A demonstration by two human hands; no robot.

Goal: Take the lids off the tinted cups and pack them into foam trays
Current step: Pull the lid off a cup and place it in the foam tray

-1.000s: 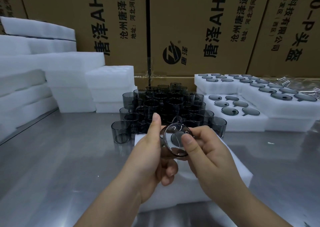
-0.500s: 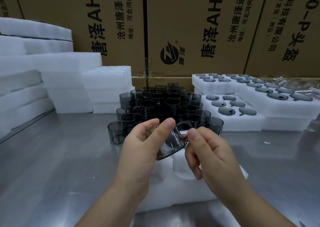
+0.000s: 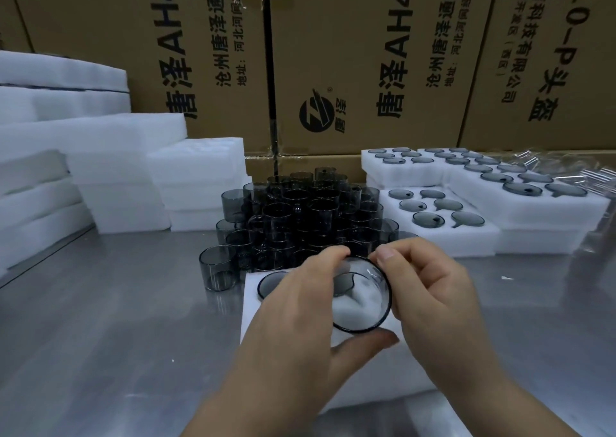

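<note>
One tinted cup point(image 3: 363, 303) held just above foam tray point(image 3: 250, 316), mouth tilted toward camera. Gripped by left hand point(image 3: 300, 310), fingers and thumb curled round wall; top rim pinched by right hand point(image 3: 436, 296). Lid presence cannot be told. Cup best squared over free pocket, lowered straight, seated evenly. Cup pile point(image 3: 300, 216) stacked just behind tray.

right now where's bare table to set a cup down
Bare steel table left of the near foam tray, in front of the lone cup. Another patch right of the right hand, before the filled trays. Crowded: the cup cluster, and the near tray under the left hand and held cup.
</note>
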